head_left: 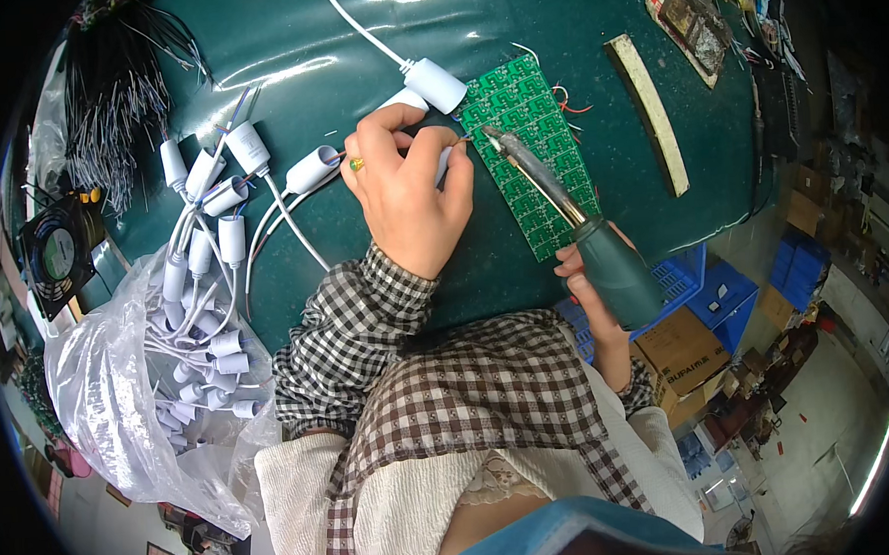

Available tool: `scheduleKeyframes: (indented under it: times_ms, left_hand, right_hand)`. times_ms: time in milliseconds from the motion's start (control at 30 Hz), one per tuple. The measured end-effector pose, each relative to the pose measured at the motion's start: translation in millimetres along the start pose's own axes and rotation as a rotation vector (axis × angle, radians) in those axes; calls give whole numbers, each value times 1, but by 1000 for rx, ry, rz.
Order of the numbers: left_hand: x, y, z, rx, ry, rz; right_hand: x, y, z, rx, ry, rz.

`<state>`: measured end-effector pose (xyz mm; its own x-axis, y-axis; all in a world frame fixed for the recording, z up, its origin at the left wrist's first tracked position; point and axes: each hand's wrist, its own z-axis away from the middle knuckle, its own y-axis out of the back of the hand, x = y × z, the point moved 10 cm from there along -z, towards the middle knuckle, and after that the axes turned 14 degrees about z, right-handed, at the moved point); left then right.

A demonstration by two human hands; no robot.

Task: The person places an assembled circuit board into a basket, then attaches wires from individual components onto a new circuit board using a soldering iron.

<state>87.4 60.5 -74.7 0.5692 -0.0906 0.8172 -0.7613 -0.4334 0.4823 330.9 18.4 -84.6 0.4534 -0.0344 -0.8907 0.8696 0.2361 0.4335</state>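
My right hand (602, 305) is wrapped round the dark green handle of a soldering iron (618, 270). Its metal tip rests on or just above the left side of a green circuit board panel (534, 164), made up of many small boards. From the left, my left hand (416, 189) pinches a thin wire (464, 140) at the panel's edge, close to the iron's tip. A white part under those fingers is mostly hidden. Just beyond the hand lies a white cylindrical connector (435, 85) with a white cable, its end against the panel's corner.
Several white connectors with cables (225, 195) lie to the left, above a clear plastic bag (102, 382) full of more. A bundle of dark wires (119, 103) and a small fan (59, 257) are at far left. A pale strip (648, 115) and a soldering stand (689, 24) sit at right.
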Motion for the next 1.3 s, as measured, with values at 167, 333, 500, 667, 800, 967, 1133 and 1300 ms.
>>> scheduleKeyframes:
  times_ms: [167,333,500,667,800,967,1133,1300]
  left_hand:
    - [3,-1,-2,-6,0,0]
    - [2,-1,-1,-7,4,-11]
    - [2,-1,-1,-9,6,-20]
    - [3,-1,-1,-11,2,-18]
    - [2,-2,-2,-16,7,-21]
    - [2,-2,-2,-12,4,-22]
    - [3,-1,-3,-32,2,-41]
    - [3,-2,-1,-35,5,-40]
  right_hand:
    - [-6,-4,-2,-41,45,105]
    - [-1,1,2,42,44,200]
    - [1,2,4,59,17,212]
    - [-1,1,1,56,-16,171]
    - [-1,1,0,51,42,182]
    - [-2,2,1,58,34,216]
    - [-6,-1,0,17,-5,345]
    - [-13,0,1,34,96,323]
